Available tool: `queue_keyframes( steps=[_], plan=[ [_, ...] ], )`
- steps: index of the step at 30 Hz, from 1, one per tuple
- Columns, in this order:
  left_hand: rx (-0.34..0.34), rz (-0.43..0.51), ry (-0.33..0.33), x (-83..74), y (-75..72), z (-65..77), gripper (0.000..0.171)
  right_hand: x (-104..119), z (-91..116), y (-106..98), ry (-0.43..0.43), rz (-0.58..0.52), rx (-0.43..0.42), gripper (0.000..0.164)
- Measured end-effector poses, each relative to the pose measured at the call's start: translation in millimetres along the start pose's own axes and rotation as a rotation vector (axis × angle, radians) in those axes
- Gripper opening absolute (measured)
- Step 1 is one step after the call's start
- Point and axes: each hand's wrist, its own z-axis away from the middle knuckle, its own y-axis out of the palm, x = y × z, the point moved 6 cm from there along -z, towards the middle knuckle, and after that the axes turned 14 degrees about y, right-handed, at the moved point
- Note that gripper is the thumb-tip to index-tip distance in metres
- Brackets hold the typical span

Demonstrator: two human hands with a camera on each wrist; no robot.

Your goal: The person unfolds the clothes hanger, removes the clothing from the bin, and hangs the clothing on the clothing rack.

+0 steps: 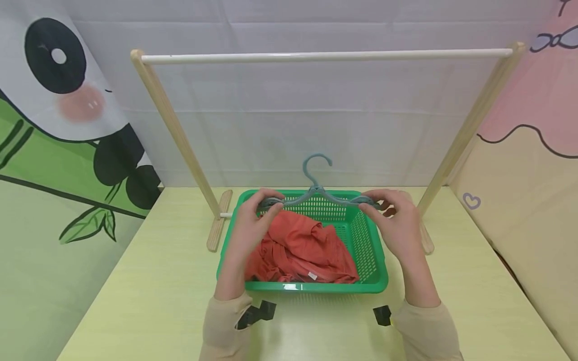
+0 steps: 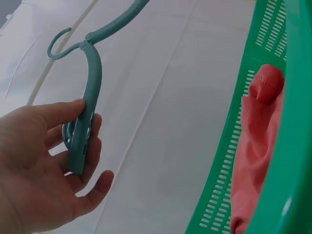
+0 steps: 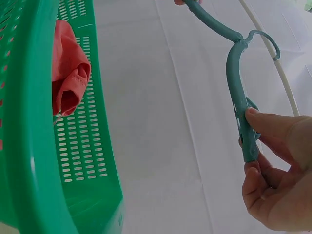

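A blue-green folding clothes hanger point(image 1: 317, 189) is held level above the far part of a green basket point(image 1: 316, 287), its hook pointing up. My left hand point(image 1: 254, 220) pinches the hanger's left arm between thumb and fingers, as the left wrist view also shows at the slotted arm end point(image 2: 80, 146). On the other side, my right hand point(image 1: 397, 225) grips the right arm end point(image 3: 247, 141) the same way. Below the hanger, a crumpled red garment point(image 1: 307, 245) with a small white label lies in the basket, mostly toward its left side.
Behind the basket stands a wooden rack with a white horizontal rod point(image 1: 325, 57); its posts point(image 1: 176, 130) rise on both sides. Black tape pieces point(image 1: 382, 316) stick to the pale yellow table point(image 1: 149, 301) near the sleeves. A white cloth backdrop point(image 1: 298, 125) hangs behind.
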Motion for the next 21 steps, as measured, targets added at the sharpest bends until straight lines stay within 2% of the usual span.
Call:
queue_keyframes(
  steps=[6,12,15,21],
  plan=[
    [0.062,-0.124,0.067,-5.7,0.7,0.5,0.018,-0.2,0.8,2.0,-0.006,0.025,0.073,0.017],
    [0.070,-0.088,0.068,-2.3,3.8,1.9,0.016,1.5,1.4,2.8,-0.010,0.070,0.101,0.021],
    [0.070,-0.068,0.061,-0.9,4.4,2.5,0.016,4.1,2.0,3.8,-0.040,0.097,0.102,0.024],
    [0.072,-0.104,0.078,-3.2,4.2,2.3,0.014,7.5,3.5,6.2,-0.103,0.151,0.127,0.022]
  ],
)
